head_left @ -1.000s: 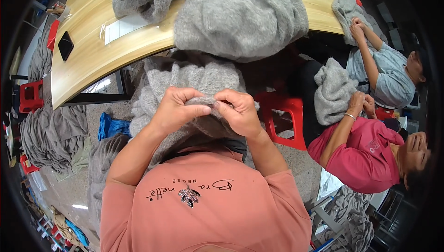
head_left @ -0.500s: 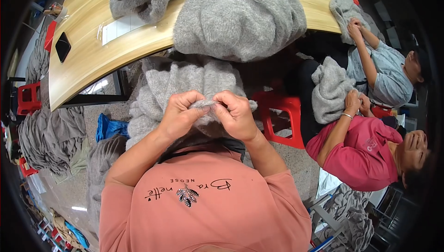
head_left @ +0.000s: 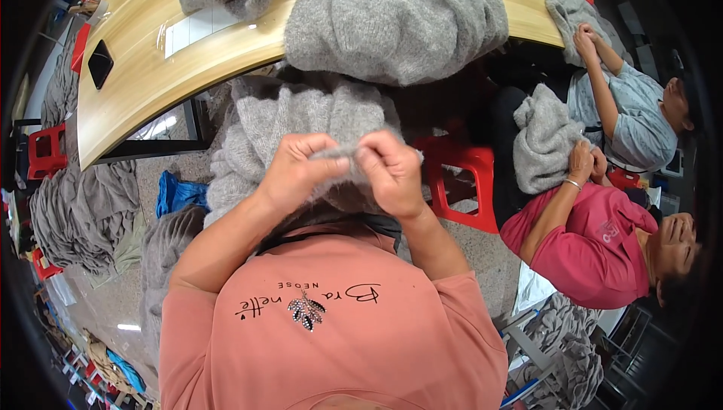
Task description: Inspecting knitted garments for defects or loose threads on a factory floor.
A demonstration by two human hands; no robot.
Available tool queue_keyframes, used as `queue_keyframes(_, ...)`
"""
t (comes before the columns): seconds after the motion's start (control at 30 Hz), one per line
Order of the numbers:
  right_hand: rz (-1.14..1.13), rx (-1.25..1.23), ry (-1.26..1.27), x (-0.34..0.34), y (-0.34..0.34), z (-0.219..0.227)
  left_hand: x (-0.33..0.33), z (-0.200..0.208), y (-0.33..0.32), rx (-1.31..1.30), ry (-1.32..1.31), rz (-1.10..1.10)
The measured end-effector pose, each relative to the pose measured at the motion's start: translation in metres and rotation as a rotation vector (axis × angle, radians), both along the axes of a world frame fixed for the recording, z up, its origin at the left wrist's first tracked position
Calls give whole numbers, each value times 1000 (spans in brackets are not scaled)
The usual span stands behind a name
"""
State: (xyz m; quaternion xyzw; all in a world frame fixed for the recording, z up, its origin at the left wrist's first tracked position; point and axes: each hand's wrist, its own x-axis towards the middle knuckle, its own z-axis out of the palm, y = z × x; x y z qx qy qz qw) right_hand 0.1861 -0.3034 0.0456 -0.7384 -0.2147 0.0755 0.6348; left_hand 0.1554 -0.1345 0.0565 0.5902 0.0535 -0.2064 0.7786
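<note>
A grey knitted garment [head_left: 282, 120] lies bunched over my lap, below the table's edge. My left hand [head_left: 301, 169] pinches a strip of its edge between thumb and fingers. Close beside it, my right hand [head_left: 390, 173] has its fingers closed on the same knit edge, and the two thumbs are a small gap apart. Motion slightly blurs my right fingers. Whether anything small is held along with the knit I cannot tell. Ahead, a large heap of grey knitwear [head_left: 392, 18] hangs over the front of the wooden table [head_left: 151, 101].
A black phone [head_left: 100, 64] rests on the table's left end. A red stool [head_left: 471, 184] stands to my right. Beyond it sit two co-workers, one in a pink shirt [head_left: 576, 240], handling grey knitwear [head_left: 546, 143]. Stacked grey garments [head_left: 86, 214] are at the left.
My hands have moved slightly apart and my right hand has turned, its fingers curling over the knit edge. The view has shifted a little.
</note>
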Motion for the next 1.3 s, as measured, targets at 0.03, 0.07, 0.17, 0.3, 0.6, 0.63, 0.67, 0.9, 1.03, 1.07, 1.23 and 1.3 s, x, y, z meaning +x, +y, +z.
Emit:
queue_keyframes(0.03,-131,-31,-165,3,-1,0,4,2,0,-116,19,115)
queue_keyframes(0.07,-183,-81,-233,6,-8,1,7,4,0,-233,38,230)
queue_keyframes(0.17,-320,-206,-368,-6,-27,-6,16,7,4,-262,16,403)
queue_keyframes(0.3,-348,-397,-349,-29,-22,-25,19,6,5,-250,7,385)
queue_keyframes(0.6,-171,4,321,-28,-43,-48,12,11,14,-248,56,435)
queue_keyframes(0.63,-170,2,321,-27,-45,-51,11,9,16,-249,57,437)
queue_keyframes(0.67,-153,-80,253,-26,-48,-57,11,6,18,-257,52,407)
queue_keyframes(0.9,-355,-242,-299,-18,-45,2,13,16,15,-379,65,375)
queue_keyframes(1.03,-76,-53,-693,-26,-26,30,10,13,1,-318,-10,320)
queue_keyframes(1.07,-18,-61,-747,-23,-19,33,9,12,0,-236,-31,227)
queue_keyframes(1.23,-76,-128,-936,-19,1,26,3,9,-9,-115,-126,56)
queue_keyframes(1.3,-63,-249,-960,-20,-1,22,2,12,-7,-149,-90,76)
